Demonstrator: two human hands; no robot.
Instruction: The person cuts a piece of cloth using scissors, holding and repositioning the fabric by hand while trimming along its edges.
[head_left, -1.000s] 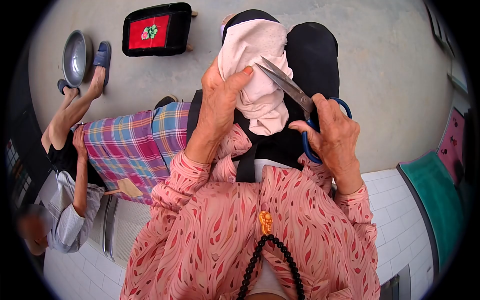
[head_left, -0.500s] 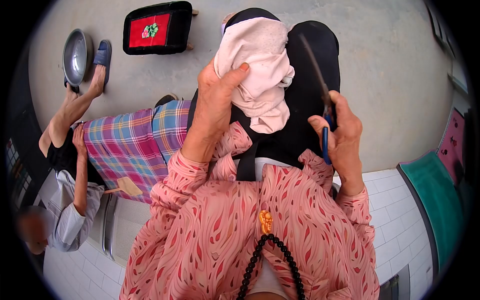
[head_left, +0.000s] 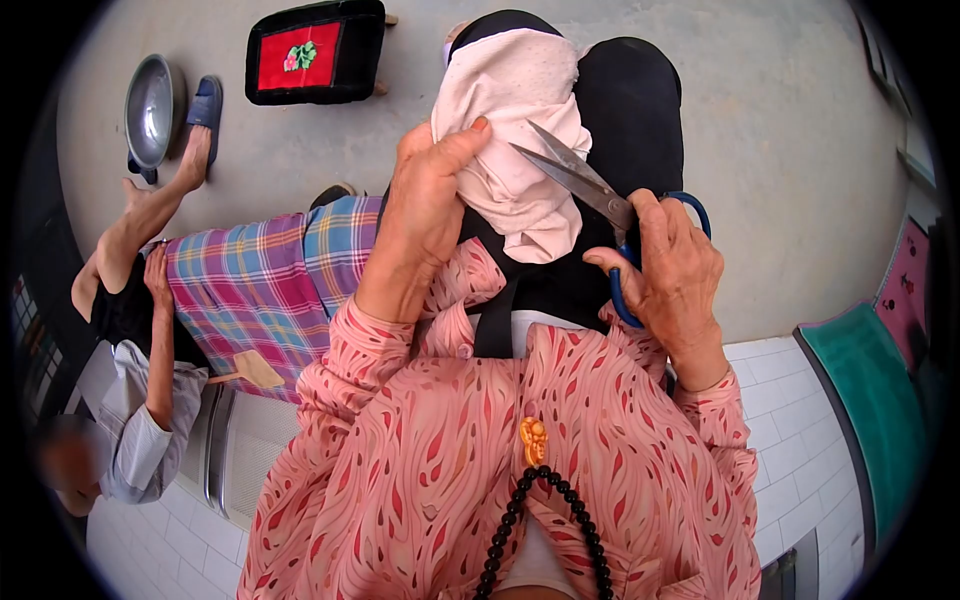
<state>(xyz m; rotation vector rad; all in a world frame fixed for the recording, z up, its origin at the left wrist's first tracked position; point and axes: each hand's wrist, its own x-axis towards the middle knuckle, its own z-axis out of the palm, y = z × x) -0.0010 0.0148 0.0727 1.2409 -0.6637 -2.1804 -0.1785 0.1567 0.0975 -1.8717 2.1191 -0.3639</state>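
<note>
A pale pink cloth (head_left: pixel 525 150) lies bunched over my left knee. Its left edge is gripped by my left hand (head_left: pixel 428 195), thumb on top and the other fingers hidden beneath. My right hand (head_left: pixel 665 260) is closed on the blue handles of a pair of scissors (head_left: pixel 600 195). The scissor blades are parted, and their tips point up and left over the right part of the cloth. Whether the blades touch the cloth I cannot tell.
At the left a person (head_left: pixel 150 400) sits beside a plaid cloth (head_left: pixel 250 285) with a fan (head_left: pixel 258 368) on it. A metal basin (head_left: pixel 153 112) and a black stool with a red panel (head_left: pixel 300 58) stand on the floor. A green mat (head_left: pixel 865 400) is at the right.
The scissors swung away to the right over my right knee, then came back over the cloth with blades parted. My left hand shifted slightly up. The seated person's foot left its slipper.
</note>
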